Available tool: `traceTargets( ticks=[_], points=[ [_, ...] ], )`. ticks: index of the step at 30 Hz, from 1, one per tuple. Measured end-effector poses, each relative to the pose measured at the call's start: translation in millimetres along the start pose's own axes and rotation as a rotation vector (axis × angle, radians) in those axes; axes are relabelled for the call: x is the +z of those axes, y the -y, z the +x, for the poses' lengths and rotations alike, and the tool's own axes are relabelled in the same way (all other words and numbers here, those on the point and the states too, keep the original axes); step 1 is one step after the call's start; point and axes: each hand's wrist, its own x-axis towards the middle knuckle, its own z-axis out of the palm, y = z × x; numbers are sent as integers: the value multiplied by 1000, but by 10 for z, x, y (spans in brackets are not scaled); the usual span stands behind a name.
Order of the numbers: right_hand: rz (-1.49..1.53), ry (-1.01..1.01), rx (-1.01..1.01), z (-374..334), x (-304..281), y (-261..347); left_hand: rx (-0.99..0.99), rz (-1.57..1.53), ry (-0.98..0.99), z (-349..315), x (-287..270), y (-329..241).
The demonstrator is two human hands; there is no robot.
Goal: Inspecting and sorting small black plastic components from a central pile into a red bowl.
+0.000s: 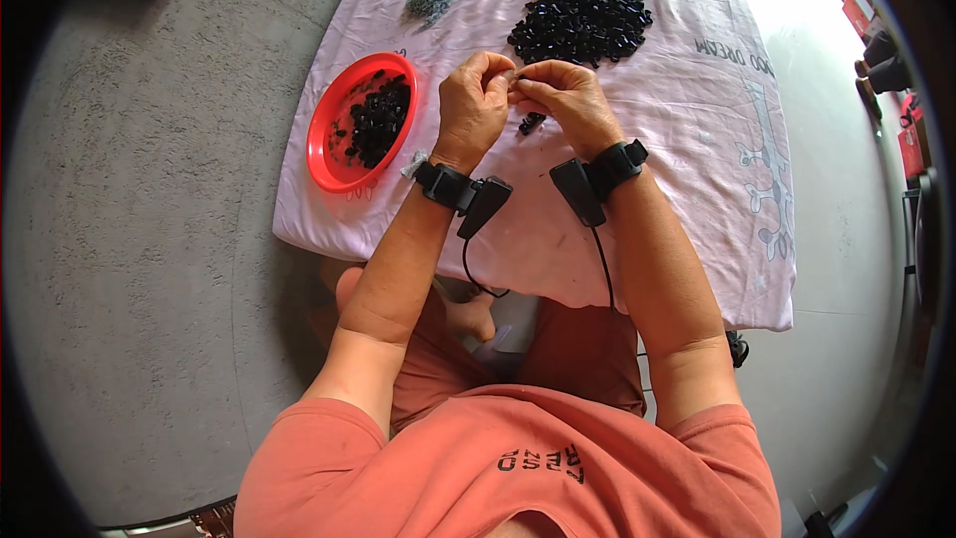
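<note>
Left hand (475,108) and right hand (573,105) meet, fingers pinched, above pink cloth (687,159)
Anything between them is too small to tell; black pieces (578,15) lie heaped just beyond and in the red bowl (317,134)

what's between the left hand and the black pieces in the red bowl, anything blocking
Only the right rim of the red bowl and some pink cloth lie between the left hand and those black pieces; nothing else visible.

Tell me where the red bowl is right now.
In the head view, the red bowl is on the left side of the pink cloth, left of the left hand and below the grey clump.
</note>
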Motion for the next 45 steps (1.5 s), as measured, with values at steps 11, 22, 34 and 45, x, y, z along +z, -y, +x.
traceTargets(
  ticks=[11,22,34,45],
  points=[
    [-79,3,-30,4,9,-32,89,116,-2,3,-24,32],
    [-162,31,-18,3,5,-37,75,104,128,-1,-84,-11],
    [-375,-20,-1,27,5,-136,305,398,220,1,-131,59],
    [-306,42,48,33,-19,-90,-5,139,179,-75,-136,90]
  ],
)
